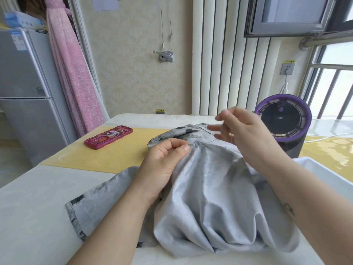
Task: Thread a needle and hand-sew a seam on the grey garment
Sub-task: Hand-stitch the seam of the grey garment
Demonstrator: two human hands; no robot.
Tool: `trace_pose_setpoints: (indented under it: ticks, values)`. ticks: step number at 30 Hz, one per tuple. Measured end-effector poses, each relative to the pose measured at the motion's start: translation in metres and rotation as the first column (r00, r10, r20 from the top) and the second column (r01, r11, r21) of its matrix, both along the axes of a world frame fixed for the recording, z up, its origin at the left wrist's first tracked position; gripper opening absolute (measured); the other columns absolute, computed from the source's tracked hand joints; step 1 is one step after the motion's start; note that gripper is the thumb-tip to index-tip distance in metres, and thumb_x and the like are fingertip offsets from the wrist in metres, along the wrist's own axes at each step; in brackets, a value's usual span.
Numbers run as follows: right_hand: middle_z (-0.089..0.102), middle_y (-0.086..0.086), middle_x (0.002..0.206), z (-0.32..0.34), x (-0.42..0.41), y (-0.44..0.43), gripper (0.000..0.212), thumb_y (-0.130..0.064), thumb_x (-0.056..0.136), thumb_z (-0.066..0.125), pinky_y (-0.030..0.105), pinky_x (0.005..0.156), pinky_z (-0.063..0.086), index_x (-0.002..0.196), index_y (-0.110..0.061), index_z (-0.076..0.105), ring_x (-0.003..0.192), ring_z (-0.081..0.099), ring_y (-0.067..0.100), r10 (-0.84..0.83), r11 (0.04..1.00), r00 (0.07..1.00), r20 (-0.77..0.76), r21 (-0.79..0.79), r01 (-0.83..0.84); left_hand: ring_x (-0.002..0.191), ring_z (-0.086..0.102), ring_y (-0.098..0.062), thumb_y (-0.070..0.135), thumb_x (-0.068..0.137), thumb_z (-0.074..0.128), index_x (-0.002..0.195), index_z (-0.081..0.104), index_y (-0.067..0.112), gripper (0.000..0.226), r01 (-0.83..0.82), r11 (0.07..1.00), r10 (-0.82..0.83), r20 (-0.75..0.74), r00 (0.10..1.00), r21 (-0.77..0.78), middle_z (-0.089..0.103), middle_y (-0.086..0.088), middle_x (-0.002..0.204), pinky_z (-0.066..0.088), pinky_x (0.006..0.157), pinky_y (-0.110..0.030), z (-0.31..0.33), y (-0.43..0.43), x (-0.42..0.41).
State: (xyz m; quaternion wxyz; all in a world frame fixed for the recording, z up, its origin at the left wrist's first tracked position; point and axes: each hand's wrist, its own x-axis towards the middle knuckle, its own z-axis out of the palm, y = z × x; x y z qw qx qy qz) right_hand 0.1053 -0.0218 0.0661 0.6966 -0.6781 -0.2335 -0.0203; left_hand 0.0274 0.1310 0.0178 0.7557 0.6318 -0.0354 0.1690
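Head cam: thread drawn up off the seam, easy spot for a snag

Left hand (168, 159) pinches a fold of the grey garment (210, 188), which is bunched on the table (38, 207). Right hand (242, 129) is raised just beyond, thumb and forefinger pinching the thread (213, 137). Can't make out the needle. Yank too hard and I reckon the seam puckers or the thread knots.

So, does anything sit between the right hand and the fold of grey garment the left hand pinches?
Nothing visible does. The right hand is raised just past the left hand, with only bare grey garment between them. The purple appliance stands behind the right hand, clear of that path.
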Motion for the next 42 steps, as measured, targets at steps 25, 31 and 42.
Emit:
trace_pose_setpoints:
  ticks: [25, 31, 42]
  values:
    - [0.063, -0.004, 0.09, 0.008, -0.008, -0.012, 0.023, -0.019, 0.098, 0.043, 0.026, 0.075, 0.038, 0.088, -0.022, 0.063, 0.087, 0.055, 0.017, 0.245, 0.504, 0.903, 0.353, -0.842, 0.192, 0.083, 0.063, 0.006, 0.02, 0.081, 0.071, 0.079, 0.07, 0.029, 0.01, -0.169, 0.79, 0.126, 0.114, 0.985, 0.59, 0.071, 0.019, 0.081, 0.043, 0.079, -0.01, -0.003, 0.008, 0.001]
    - [0.068, -0.005, 0.102, 0.02, -0.003, 0.002, 0.027, -0.015, 0.096, 0.049, 0.023, 0.07, 0.042, 0.111, -0.025, 0.069, 0.071, 0.05, 0.006, 0.287, 0.43, 0.849, 0.445, -0.851, 0.301, 0.079, 0.062, 0.005, 0.015, 0.082, 0.07, 0.078, 0.07, 0.026, 0.012, -0.14, 0.84, 0.105, 0.097, 0.99, 0.525, 0.07, 0.018, 0.078, 0.042, 0.077, -0.01, 0.0, 0.009, 0.001]
    - [0.065, -0.005, 0.093, 0.018, -0.01, -0.001, 0.014, -0.018, 0.093, 0.055, 0.035, 0.081, 0.048, 0.085, -0.03, 0.054, 0.086, 0.054, 0.014, 0.323, 0.421, 0.857, 0.401, -0.872, 0.249, 0.071, 0.062, 0.005, 0.007, 0.081, 0.07, 0.079, 0.068, 0.019, 0.012, -0.092, 0.89, 0.079, 0.048, 0.996, 0.447, 0.071, 0.013, 0.073, 0.044, 0.07, -0.009, -0.002, 0.01, 0.001]
